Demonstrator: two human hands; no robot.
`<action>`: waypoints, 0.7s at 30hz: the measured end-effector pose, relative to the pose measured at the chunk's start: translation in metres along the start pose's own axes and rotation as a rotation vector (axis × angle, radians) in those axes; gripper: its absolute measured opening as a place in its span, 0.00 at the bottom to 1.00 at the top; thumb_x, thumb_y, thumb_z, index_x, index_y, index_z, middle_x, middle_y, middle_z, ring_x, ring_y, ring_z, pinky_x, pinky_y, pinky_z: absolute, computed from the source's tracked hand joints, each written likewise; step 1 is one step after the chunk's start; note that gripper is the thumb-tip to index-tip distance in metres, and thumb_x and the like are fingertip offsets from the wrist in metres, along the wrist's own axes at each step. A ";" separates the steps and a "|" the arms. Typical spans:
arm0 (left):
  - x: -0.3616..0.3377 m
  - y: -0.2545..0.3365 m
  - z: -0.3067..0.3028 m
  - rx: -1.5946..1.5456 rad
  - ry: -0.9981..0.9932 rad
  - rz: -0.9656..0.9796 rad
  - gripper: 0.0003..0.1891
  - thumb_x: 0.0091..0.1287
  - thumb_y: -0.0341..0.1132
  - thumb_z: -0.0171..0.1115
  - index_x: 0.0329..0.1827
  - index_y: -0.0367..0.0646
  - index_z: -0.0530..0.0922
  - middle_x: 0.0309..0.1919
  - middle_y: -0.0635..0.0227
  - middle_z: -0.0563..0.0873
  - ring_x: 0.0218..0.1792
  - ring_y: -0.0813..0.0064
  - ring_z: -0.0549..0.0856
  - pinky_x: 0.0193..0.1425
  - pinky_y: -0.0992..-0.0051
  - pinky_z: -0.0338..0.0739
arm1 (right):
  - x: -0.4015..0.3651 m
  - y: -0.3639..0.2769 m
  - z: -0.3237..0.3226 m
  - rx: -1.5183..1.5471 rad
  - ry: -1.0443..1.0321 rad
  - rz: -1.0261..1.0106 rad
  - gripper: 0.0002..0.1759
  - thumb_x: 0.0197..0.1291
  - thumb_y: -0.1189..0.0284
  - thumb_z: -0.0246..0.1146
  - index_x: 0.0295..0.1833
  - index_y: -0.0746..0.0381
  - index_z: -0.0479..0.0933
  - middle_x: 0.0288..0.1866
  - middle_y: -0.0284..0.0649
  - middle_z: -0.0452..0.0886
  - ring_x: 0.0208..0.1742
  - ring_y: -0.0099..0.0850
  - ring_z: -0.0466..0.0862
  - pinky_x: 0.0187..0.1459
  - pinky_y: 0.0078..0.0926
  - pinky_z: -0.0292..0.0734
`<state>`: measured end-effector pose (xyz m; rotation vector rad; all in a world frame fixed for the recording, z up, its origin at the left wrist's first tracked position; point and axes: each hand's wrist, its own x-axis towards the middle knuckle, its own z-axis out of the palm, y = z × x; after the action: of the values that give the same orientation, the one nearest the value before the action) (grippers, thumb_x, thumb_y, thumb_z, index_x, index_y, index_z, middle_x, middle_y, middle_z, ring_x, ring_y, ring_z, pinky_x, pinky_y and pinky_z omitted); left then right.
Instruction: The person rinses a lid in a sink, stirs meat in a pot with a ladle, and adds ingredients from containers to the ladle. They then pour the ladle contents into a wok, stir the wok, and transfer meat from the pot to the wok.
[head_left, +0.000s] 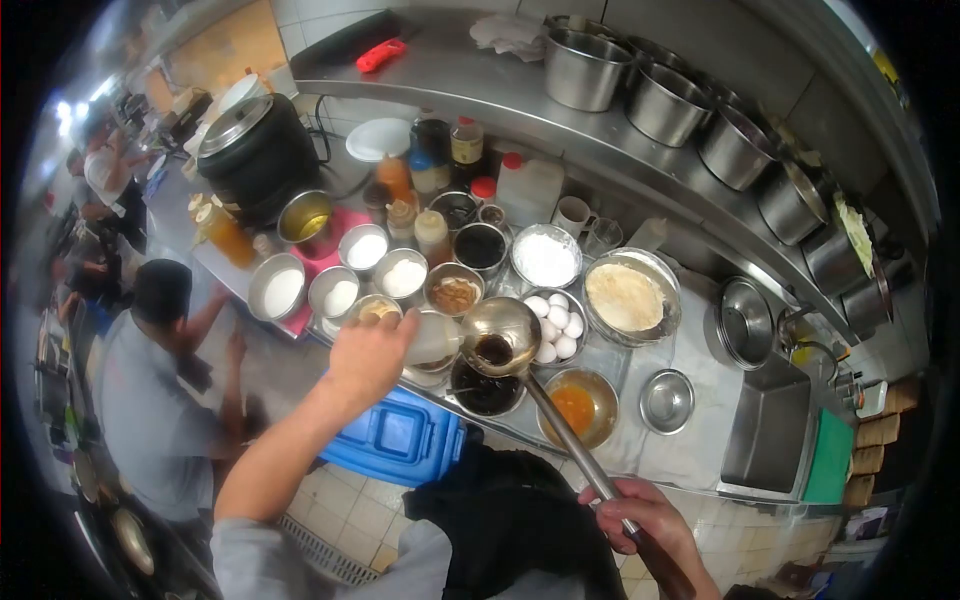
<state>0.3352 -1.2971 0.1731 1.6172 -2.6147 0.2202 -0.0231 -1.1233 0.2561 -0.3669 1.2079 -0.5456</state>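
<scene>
Two bare hands work above a crowded steel counter (690,352) in the head view. The right hand (640,520), fingers clenched round the long handle, holds a ladle (498,340). Its bowl, with dark liquid in it, hangs over a bowl of dark sauce (485,393), just beside a bowl of eggs (556,325). The left hand (370,355) grips a pale container (436,338), tipped sideways toward the ladle's rim. A person in grey (150,410) is at left, near a black pot (258,150).

Bright overhead light, steel glare, fisheye warp, dark blurred edges.
</scene>
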 end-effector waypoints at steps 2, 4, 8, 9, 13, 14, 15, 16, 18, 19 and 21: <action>-0.001 -0.002 0.001 -0.009 0.005 0.008 0.24 0.60 0.28 0.62 0.62 0.44 0.79 0.40 0.63 0.88 0.45 0.60 0.89 0.49 0.60 0.83 | 0.000 0.000 -0.002 -0.003 -0.005 0.009 0.20 0.62 0.69 0.66 0.57 0.69 0.78 0.26 0.30 0.72 0.21 0.20 0.69 0.23 0.20 0.59; -0.003 -0.004 0.002 -0.015 0.018 0.009 0.24 0.60 0.28 0.62 0.62 0.44 0.79 0.41 0.63 0.88 0.46 0.60 0.89 0.50 0.61 0.83 | 0.001 0.000 -0.003 -0.025 0.018 0.035 0.20 0.62 0.69 0.66 0.57 0.68 0.78 0.25 0.30 0.71 0.21 0.20 0.69 0.23 0.21 0.59; -0.005 -0.003 0.001 -0.043 -0.030 -0.007 0.24 0.59 0.28 0.62 0.62 0.44 0.79 0.41 0.63 0.88 0.46 0.59 0.88 0.51 0.61 0.83 | 0.002 0.002 -0.007 -0.015 0.010 0.033 0.20 0.62 0.68 0.65 0.56 0.68 0.78 0.24 0.31 0.71 0.21 0.21 0.69 0.22 0.21 0.59; -0.006 -0.003 0.000 -0.042 -0.040 -0.010 0.24 0.59 0.28 0.62 0.62 0.45 0.79 0.41 0.63 0.88 0.46 0.59 0.88 0.51 0.61 0.83 | 0.002 0.002 -0.007 -0.015 0.019 0.039 0.20 0.62 0.68 0.65 0.56 0.68 0.78 0.24 0.31 0.71 0.21 0.21 0.70 0.22 0.21 0.59; -0.009 -0.001 -0.003 -0.057 -0.055 -0.028 0.26 0.59 0.27 0.63 0.64 0.45 0.78 0.42 0.63 0.88 0.47 0.59 0.88 0.51 0.60 0.83 | 0.002 0.003 -0.009 -0.020 0.040 0.047 0.20 0.62 0.67 0.66 0.56 0.68 0.78 0.24 0.31 0.71 0.21 0.21 0.69 0.22 0.21 0.58; -0.010 -0.001 -0.003 -0.056 -0.055 -0.030 0.26 0.59 0.27 0.63 0.64 0.45 0.78 0.42 0.63 0.88 0.47 0.59 0.88 0.51 0.60 0.83 | 0.002 0.003 -0.010 -0.022 0.039 0.047 0.20 0.62 0.67 0.66 0.56 0.68 0.78 0.24 0.31 0.71 0.21 0.21 0.69 0.22 0.21 0.58; -0.010 -0.001 -0.003 -0.061 -0.052 -0.025 0.26 0.59 0.27 0.62 0.64 0.45 0.78 0.43 0.63 0.88 0.47 0.59 0.88 0.50 0.60 0.82 | 0.003 0.004 -0.011 -0.017 0.029 0.041 0.20 0.62 0.67 0.66 0.56 0.68 0.78 0.24 0.31 0.71 0.21 0.21 0.69 0.22 0.21 0.58; -0.010 -0.001 -0.003 -0.066 -0.049 -0.021 0.27 0.59 0.26 0.62 0.65 0.45 0.77 0.43 0.63 0.89 0.47 0.59 0.88 0.50 0.60 0.82 | 0.003 0.004 -0.011 -0.012 0.020 0.034 0.20 0.62 0.67 0.66 0.55 0.68 0.78 0.24 0.31 0.71 0.21 0.21 0.69 0.22 0.21 0.58; -0.011 -0.002 -0.001 -0.081 -0.075 -0.034 0.27 0.59 0.28 0.64 0.65 0.44 0.77 0.45 0.61 0.88 0.48 0.58 0.88 0.51 0.59 0.82 | 0.002 0.004 -0.010 -0.011 0.020 0.022 0.20 0.62 0.67 0.66 0.56 0.69 0.78 0.24 0.31 0.71 0.21 0.20 0.69 0.22 0.21 0.57; -0.012 -0.002 -0.001 -0.097 -0.103 -0.045 0.28 0.59 0.29 0.66 0.66 0.44 0.76 0.46 0.59 0.88 0.49 0.57 0.88 0.52 0.59 0.83 | 0.001 0.004 -0.010 -0.007 0.020 0.011 0.20 0.62 0.68 0.66 0.56 0.69 0.78 0.24 0.30 0.71 0.21 0.20 0.69 0.22 0.21 0.57; -0.011 -0.002 -0.002 -0.186 -0.174 -0.077 0.31 0.58 0.33 0.70 0.67 0.43 0.75 0.49 0.56 0.88 0.51 0.55 0.88 0.54 0.58 0.82 | 0.000 0.004 -0.014 -0.004 0.003 0.018 0.20 0.62 0.68 0.65 0.56 0.69 0.78 0.24 0.30 0.70 0.20 0.20 0.68 0.22 0.20 0.56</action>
<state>0.3420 -1.2875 0.1741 1.7391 -2.5940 -0.1703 -0.0353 -1.1201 0.2493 -0.3582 1.2143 -0.5290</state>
